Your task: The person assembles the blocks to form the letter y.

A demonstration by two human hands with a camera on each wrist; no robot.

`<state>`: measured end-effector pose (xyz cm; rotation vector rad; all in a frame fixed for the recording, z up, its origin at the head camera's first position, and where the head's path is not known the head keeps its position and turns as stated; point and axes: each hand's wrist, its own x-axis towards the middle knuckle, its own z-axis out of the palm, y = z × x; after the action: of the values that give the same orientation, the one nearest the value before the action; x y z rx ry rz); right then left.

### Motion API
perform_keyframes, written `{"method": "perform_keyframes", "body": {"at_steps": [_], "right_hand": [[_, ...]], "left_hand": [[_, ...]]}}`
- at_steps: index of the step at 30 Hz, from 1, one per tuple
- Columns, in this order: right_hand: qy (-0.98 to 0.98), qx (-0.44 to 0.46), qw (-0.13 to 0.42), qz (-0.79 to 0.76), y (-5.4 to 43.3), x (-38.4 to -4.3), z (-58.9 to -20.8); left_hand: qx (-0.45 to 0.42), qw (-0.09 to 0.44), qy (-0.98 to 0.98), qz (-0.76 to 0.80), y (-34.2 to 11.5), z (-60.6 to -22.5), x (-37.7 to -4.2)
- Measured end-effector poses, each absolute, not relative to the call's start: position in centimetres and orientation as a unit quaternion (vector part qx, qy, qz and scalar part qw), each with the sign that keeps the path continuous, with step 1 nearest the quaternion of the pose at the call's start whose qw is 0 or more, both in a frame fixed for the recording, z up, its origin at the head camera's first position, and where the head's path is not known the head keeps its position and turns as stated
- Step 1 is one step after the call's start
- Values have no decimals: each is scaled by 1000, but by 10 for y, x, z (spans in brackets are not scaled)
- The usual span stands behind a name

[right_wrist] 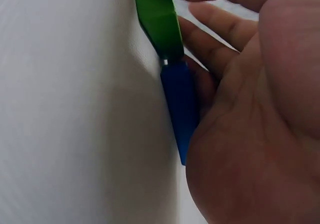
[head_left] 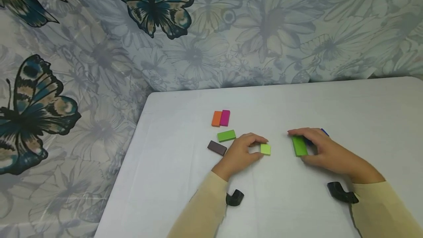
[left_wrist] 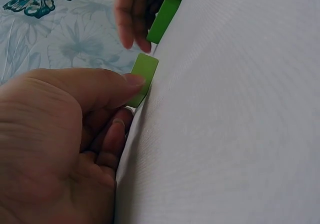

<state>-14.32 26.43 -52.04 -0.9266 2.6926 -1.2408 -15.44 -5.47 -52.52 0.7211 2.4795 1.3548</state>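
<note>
Between thumb and fingers my left hand (head_left: 242, 153) pinches a lime-green block (head_left: 266, 149), which stands upright at the table in the left wrist view. To the right, my right hand (head_left: 322, 150) grips a darker green block (head_left: 299, 146) by its two ends, thumb on the near end and fingers at the far end. Under that palm lies a blue block (right_wrist: 180, 108), mostly covered by the hand in the head view. A gap of bare table separates the lime-green block from the green one.
Left of my left hand lie another green block (head_left: 226, 136) and a dark brown block (head_left: 217, 148). Farther back, an orange block (head_left: 216, 119) and a magenta block (head_left: 224, 118) lie side by side. The white table (head_left: 178, 120) meets a butterfly-patterned wall (head_left: 211, 58) behind.
</note>
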Motion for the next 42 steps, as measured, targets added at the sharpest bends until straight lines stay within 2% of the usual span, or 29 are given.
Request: {"method": "perform_keyframes", "body": {"at_steps": [16,27,35,42], "right_hand": [[907,-213,26,-362,250,-144,-517],[912,-204,-24,-355,243,-144,-509],[910,-206,-34,-358,225,-149,-500],[905,-197,-19,-378,206,-158,-499]], "left_hand": [[247,96,843,469,-54,-527,-156],[215,57,850,477,-52,-529,-157],[186,29,853,486,-52,-529,-156],[190,47,851,487,-52,-529,-157]]}}
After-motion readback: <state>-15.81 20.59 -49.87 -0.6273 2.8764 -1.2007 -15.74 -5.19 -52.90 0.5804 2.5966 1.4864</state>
